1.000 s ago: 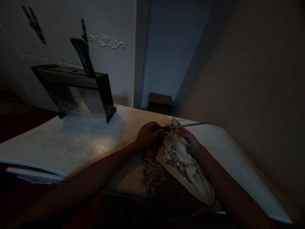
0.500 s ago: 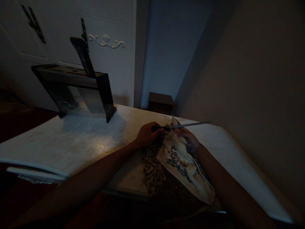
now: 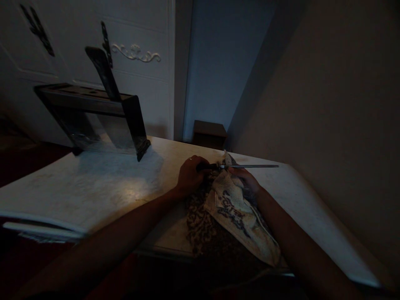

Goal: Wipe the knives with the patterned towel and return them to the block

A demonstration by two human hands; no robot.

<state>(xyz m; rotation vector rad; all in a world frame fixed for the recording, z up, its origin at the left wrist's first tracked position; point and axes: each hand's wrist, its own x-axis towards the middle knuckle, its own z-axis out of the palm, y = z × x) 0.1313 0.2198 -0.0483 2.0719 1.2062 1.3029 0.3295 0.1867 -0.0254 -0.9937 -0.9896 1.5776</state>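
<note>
My left hand is closed around the black handle of a thin, rod-like sharpening steel. Its grey rod points to the right, almost level, above the table. With my right hand I grip a patterned towel close to where the rod leaves the handle. The cloth's pale side faces up, while its dark patterned side hangs over the table's near edge. Folds of cloth partly hide my right fingers, and the dim light blurs the detail.
A dark-framed knife block with clear sides stands on the left of the pale table; one black-handled knife sticks up from it. Behind are white cabinet doors and a small brown box-like stand. A wall rises on the right.
The sharpening steel has tipped from slanting upward to nearly level, its point lower. My left hand has turned slightly around the handle. The whole view has shifted a little.
</note>
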